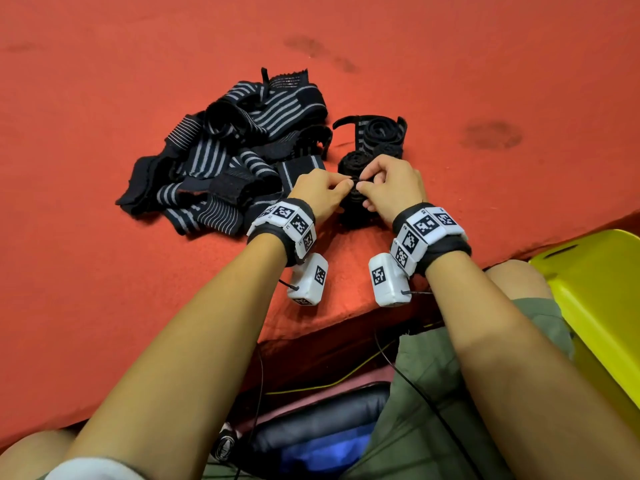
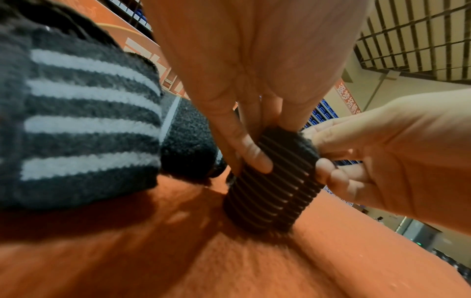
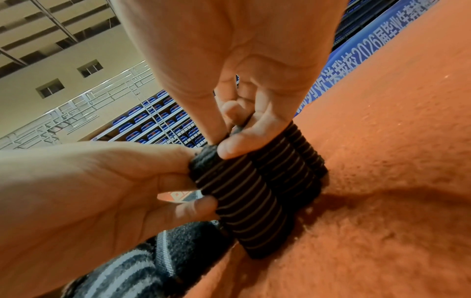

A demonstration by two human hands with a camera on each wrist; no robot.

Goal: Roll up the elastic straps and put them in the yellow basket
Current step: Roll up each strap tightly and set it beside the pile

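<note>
Both hands pinch one dark ribbed elastic strap [image 1: 353, 197], rolled into a tight cylinder [image 2: 277, 181] that stands on the red cloth [image 1: 138, 306]. My left hand [image 1: 320, 192] holds its left side with thumb and fingertips; my right hand [image 1: 388, 188] grips its right side and top edge [image 3: 209, 155]. The unrolled tail of this strap [image 1: 377, 136] lies curled just beyond the hands. A heap of dark blue straps with grey stripes [image 1: 225, 161] lies to the left. The yellow basket [image 1: 595, 296] sits low at the right, beside my right knee.
The red cloth's near edge [image 1: 346, 320] drops off in front of my lap. Cables and a dark bag [image 1: 311, 427] lie below between my knees. Dark stains [image 1: 491, 135] mark the cloth to the right. A striped strap [image 2: 84, 121] lies close to my left wrist.
</note>
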